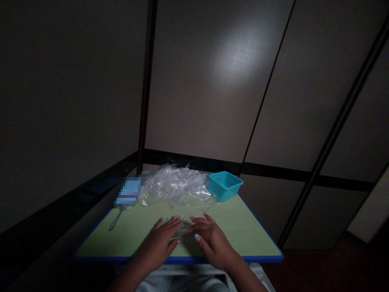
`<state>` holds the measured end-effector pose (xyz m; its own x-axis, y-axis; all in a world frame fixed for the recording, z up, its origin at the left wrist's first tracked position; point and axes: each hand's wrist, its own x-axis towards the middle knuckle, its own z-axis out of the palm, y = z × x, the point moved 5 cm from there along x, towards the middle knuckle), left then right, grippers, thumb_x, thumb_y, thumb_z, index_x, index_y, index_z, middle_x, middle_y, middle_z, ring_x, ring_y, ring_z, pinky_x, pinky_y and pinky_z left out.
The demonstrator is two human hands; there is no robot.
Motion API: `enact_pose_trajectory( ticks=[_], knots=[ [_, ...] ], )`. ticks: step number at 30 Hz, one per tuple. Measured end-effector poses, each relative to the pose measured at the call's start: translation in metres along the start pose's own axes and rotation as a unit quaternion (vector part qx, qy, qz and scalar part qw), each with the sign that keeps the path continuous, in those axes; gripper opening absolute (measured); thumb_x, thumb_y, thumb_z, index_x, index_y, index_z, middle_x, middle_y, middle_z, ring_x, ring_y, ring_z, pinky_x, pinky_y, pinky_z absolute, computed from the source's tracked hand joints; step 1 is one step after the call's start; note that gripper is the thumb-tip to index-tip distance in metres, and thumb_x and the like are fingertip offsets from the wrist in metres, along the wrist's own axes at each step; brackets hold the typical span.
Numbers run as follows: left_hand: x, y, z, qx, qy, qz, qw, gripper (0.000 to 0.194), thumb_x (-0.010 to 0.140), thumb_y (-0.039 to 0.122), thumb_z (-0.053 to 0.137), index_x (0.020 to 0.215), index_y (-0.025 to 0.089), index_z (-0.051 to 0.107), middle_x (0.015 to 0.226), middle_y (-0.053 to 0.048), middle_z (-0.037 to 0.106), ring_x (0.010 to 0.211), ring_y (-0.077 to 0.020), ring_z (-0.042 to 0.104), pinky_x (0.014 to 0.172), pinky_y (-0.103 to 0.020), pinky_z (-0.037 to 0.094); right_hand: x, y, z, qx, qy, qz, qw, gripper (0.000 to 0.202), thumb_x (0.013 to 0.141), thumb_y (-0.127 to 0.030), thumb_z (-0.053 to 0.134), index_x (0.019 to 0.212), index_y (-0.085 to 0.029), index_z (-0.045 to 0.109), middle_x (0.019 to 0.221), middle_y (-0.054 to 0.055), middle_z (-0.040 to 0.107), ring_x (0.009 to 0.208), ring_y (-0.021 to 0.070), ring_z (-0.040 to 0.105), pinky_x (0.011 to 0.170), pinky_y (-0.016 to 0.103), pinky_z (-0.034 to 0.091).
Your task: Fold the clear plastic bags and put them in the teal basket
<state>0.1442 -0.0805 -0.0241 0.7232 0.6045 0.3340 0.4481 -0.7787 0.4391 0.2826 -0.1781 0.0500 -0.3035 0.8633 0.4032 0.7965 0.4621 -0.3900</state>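
Note:
Near the front of the table, my left hand (164,239) lies with its fingers stretched out and thumb apart, fingertips at a small piece of clear plastic (183,230). Opposite it, my right hand (214,241) has its fingers spread and slightly bent, the tips at the other side of that plastic. The plastic is partly hidden by the fingers and hard to make out. Farther back, a loose heap of clear plastic bags (174,184) spreads across the table.
A turquoise basket (225,188) stands at the back right, beside the heap. On the left is a blurred-out blue item (130,191) with a loop of cord (114,220). The green table (246,239) has a blue edge; dark panels rise behind it.

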Motion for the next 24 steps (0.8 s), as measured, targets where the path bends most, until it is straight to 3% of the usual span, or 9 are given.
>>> enact_pose_trajectory(
  ticks=[3, 5, 9, 13, 17, 19, 22, 24],
  knots=[
    [0.006, -0.002, -0.008, -0.125, 0.019, -0.022, 0.992, 0.031, 0.085, 0.031, 0.043, 0.111, 0.03, 0.061, 0.112, -0.001, 0.064, 0.104, -0.0188, 0.057, 0.101, -0.038, 0.03, 0.006, 0.013, -0.01, 0.106, 0.082, 0.059, 0.989, 0.037, 0.091, -0.038, 0.035, 0.092, -0.021, 0.068, 0.098, 0.005, 0.067, 0.099, 0.017, 0.058, 0.103, 0.041, 0.026],
    [0.008, -0.008, -0.015, -0.216, 0.036, -0.053, 0.974, 0.03, 0.084, 0.039, 0.045, 0.096, 0.024, 0.067, 0.097, -0.002, 0.069, 0.092, -0.0206, 0.061, 0.089, -0.033, 0.041, 0.01, 0.026, -0.014, 0.186, 0.13, 0.108, 0.968, 0.044, 0.089, -0.047, 0.037, 0.083, -0.019, 0.07, 0.093, 0.008, 0.068, 0.092, 0.0189, 0.06, 0.093, 0.038, 0.038],
    [0.013, -0.023, -0.022, -0.373, 0.032, -0.113, 0.921, 0.039, 0.076, 0.048, 0.053, 0.076, 0.012, 0.068, 0.076, -0.006, 0.069, 0.077, -0.0217, 0.061, 0.07, -0.029, 0.045, 0.02, 0.05, -0.015, 0.348, 0.188, 0.192, 0.898, 0.05, 0.079, -0.058, 0.047, 0.077, -0.013, 0.071, 0.09, 0.012, 0.068, 0.082, 0.0219, 0.062, 0.076, 0.035, 0.048],
    [0.017, -0.034, -0.021, -0.488, 0.022, -0.206, 0.848, 0.044, 0.065, 0.051, 0.063, 0.082, 0.01, 0.063, 0.073, -0.005, 0.067, 0.066, -0.0181, 0.062, 0.061, -0.028, 0.046, 0.02, 0.068, -0.002, 0.402, 0.221, 0.268, 0.847, 0.053, 0.071, -0.061, 0.055, 0.079, -0.011, 0.071, 0.084, 0.011, 0.068, 0.061, 0.0149, 0.058, 0.065, 0.029, 0.048],
    [0.018, -0.038, -0.017, -0.517, 0.04, -0.252, 0.817, 0.049, 0.057, 0.047, 0.069, 0.089, 0.012, 0.056, 0.07, -0.002, 0.063, 0.056, -0.016, 0.06, 0.059, -0.033, 0.05, 0.009, 0.088, 0.023, 0.358, 0.232, 0.319, 0.847, 0.054, 0.065, -0.061, 0.06, 0.072, -0.009, 0.069, 0.059, 0.005, 0.063, 0.049, 0.0124, 0.052, 0.05, 0.023, 0.041],
    [0.017, -0.037, -0.013, -0.517, 0.044, -0.265, 0.812, 0.053, 0.058, 0.044, 0.068, 0.097, 0.013, 0.051, 0.067, 0.001, 0.062, 0.052, -0.0148, 0.06, 0.059, -0.034, 0.051, 0.001, 0.097, 0.034, 0.316, 0.24, 0.33, 0.857, 0.05, 0.065, -0.058, 0.061, 0.07, -0.009, 0.068, 0.058, 0.005, 0.062, 0.052, 0.0147, 0.054, 0.05, 0.023, 0.04],
    [0.014, -0.036, -0.008, -0.494, 0.042, -0.279, 0.822, 0.053, 0.062, 0.04, 0.063, 0.105, 0.015, 0.045, 0.067, 0.003, 0.059, 0.048, -0.0143, 0.06, 0.059, -0.033, 0.051, -0.008, 0.103, 0.042, 0.253, 0.247, 0.324, 0.878, 0.037, 0.069, -0.048, 0.06, 0.073, -0.012, 0.066, 0.066, 0.007, 0.066, 0.062, 0.019, 0.059, 0.055, 0.026, 0.043],
    [0.014, -0.036, -0.008, -0.449, 0.043, -0.273, 0.85, 0.047, 0.067, 0.038, 0.057, 0.105, 0.015, 0.044, 0.068, 0.003, 0.059, 0.045, -0.0137, 0.059, 0.054, -0.03, 0.049, -0.011, 0.101, 0.043, 0.19, 0.24, 0.312, 0.899, 0.025, 0.072, -0.038, 0.056, 0.073, -0.014, 0.064, 0.07, 0.008, 0.066, 0.065, 0.0196, 0.06, 0.059, 0.026, 0.044]
  ],
)
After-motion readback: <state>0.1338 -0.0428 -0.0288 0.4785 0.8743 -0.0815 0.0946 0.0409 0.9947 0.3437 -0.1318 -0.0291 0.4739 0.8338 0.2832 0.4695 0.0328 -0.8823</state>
